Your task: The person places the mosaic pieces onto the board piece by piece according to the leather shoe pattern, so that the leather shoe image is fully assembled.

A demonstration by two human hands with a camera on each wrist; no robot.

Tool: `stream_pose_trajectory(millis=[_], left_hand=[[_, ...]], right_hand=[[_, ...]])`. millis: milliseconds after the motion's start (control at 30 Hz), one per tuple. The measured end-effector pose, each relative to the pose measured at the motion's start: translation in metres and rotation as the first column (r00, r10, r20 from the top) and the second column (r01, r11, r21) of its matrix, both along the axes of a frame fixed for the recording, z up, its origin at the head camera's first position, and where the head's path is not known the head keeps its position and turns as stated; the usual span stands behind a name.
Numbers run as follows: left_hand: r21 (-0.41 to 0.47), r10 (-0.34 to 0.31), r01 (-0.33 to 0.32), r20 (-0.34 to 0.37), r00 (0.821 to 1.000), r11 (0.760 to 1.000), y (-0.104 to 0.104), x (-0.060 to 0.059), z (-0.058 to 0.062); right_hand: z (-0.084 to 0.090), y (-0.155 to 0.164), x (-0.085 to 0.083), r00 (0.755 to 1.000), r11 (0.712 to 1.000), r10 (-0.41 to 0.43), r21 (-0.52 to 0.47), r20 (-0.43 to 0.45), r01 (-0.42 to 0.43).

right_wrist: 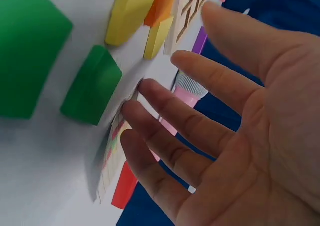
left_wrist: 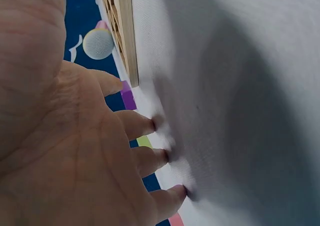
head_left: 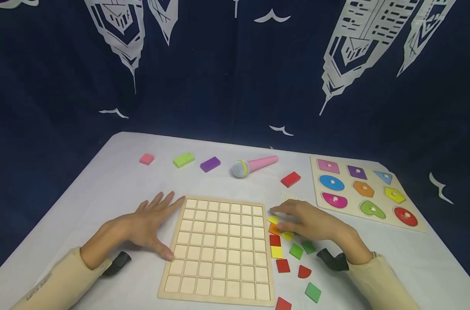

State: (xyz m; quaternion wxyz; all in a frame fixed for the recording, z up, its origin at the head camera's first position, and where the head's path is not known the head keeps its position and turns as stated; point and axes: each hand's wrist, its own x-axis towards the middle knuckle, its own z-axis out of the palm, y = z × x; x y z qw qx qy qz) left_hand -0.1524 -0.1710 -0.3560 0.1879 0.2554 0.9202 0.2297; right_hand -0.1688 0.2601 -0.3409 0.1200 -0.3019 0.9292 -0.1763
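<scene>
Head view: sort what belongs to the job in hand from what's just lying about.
Likely the job:
grid board, beside the left hand
loose flat tiles, near the right hand
printed card, perhaps

Apparently lying about:
microphone
shape-puzzle board
pink block, green block, purple block, red block

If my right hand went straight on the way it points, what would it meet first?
Your right hand would probably meet the pale rectangular wooden grid board, just ahead, though height is unclear.
</scene>
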Motion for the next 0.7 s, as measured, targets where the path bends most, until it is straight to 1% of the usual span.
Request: stream_pose_trajectory(millis=[167, 300, 400, 500, 700], left_hand=[[-0.015, -0.005, 0.005, 0.001, 1.0, 1.0, 0.001, 0.002, -0.001], [-0.029, -0.008, 0.008, 0.015, 1.0, 1.0, 0.002, 0.002, -0.001], [-0.038, -0.006, 0.006, 0.019, 1.0, 0.999, 0.002, 0.002, 0.0], [-0.041, 0.0, 0.001, 0.019, 1.0, 0.999, 0.002, 0.001, 0.0], [-0.036, 0.002, -0.001, 0.02, 1.0, 0.999, 0.002, 0.001, -0.001]], right_hand=[[-0.004, -0.001, -0.01, 0.999, 0.999, 0.006, -0.053, 0.036, -0.004], [-0.008, 0.001, -0.014, 0.999, 0.996, 0.016, -0.089, 0.042, -0.012], [-0.009, 0.001, -0.015, 0.999, 0.995, 0.005, -0.099, 0.045, 0.0], [-0.008, -0.003, -0.013, 0.999, 0.996, -0.015, -0.091, 0.037, 0.018], [-0.008, -0.011, -0.009, 0.995, 0.995, -0.091, -0.029, 0.03, 0.092]])
